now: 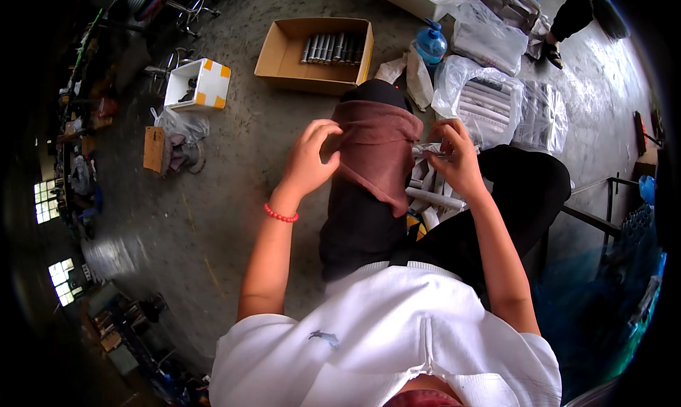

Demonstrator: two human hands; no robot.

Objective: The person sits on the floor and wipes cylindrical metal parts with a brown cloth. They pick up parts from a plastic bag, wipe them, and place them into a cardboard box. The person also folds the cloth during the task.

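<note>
A brown cloth (376, 148) lies draped over my left knee, on black trousers. My left hand (311, 157) is at the cloth's left edge, its fingers curved and the thumb apart from them. Its fingertips come up to the cloth, but I cannot tell if they touch it. Nothing shows in that hand. To the right of the cloth is my right hand (457, 160), fingers bent and thumb apart, with a gap between them. Below and behind it lie crumpled paper and pale wrapped pieces (434, 196), partly hidden by my leg and hand.
Ahead, an open cardboard box (298, 79) holds several metal cylinders (332, 48). A blue water bottle (430, 44) and plastic-wrapped bundles (488, 102) stand at the front right. A white foam box (213, 84) sits at left. Another person's leg (572, 17) shows far right, near a metal frame (592, 221).
</note>
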